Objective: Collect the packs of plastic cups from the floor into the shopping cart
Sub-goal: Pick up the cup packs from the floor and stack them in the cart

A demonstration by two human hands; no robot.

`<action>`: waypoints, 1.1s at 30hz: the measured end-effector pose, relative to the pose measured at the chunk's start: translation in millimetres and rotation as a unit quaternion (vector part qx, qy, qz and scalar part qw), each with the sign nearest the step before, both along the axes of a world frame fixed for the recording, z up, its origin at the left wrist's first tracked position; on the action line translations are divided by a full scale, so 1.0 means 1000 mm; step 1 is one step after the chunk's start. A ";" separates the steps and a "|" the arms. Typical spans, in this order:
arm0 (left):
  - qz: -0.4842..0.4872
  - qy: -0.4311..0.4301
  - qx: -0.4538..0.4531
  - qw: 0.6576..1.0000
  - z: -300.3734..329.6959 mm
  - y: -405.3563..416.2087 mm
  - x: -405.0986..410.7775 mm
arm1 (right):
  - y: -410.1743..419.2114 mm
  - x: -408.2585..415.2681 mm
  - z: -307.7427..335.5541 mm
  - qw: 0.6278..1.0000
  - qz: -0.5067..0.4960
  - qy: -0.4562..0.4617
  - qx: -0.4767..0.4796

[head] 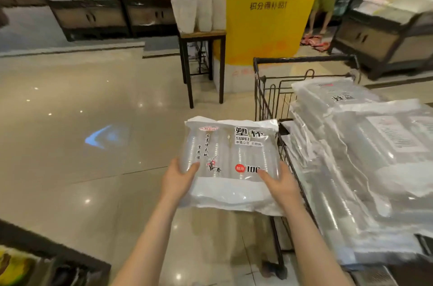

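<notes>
Clearly, the left hand (179,178) and right hand (280,182) each clasp a near corner of the pack (230,159), held in the air just left of the cart (269,98). It looks light, soft-walled and slippery; edge grips suit it. Packs (351,157) already fill the cart.

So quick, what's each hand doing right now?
Left hand: grips the left edge of the pack of plastic cups.
Right hand: grips the same pack's right edge.
</notes>
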State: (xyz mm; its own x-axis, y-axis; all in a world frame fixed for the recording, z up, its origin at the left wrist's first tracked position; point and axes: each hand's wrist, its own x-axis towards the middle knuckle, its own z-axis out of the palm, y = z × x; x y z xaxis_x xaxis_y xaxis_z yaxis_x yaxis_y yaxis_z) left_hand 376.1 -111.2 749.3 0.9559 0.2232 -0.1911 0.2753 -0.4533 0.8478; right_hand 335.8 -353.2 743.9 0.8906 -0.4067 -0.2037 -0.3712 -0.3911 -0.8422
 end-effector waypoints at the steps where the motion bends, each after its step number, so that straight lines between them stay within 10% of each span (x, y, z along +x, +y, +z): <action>1: -0.017 -0.001 0.009 1.000 0.004 0.001 0.021 | 0.003 0.011 0.006 1.000 -0.020 -0.007 0.003; 33: -0.431 -0.129 -0.025 0.893 0.098 -0.334 0.433 | -0.224 0.252 0.116 0.894 -0.417 -0.116 -0.115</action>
State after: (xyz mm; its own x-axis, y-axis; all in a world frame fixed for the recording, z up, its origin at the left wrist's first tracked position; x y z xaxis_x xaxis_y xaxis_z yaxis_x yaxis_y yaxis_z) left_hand 808.8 -445.4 847.8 0.7822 -0.6189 0.0711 -0.3643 -0.3618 0.8581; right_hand 587.8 -577.6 860.0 0.2663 -0.9561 0.1224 -0.4395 -0.2335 -0.8674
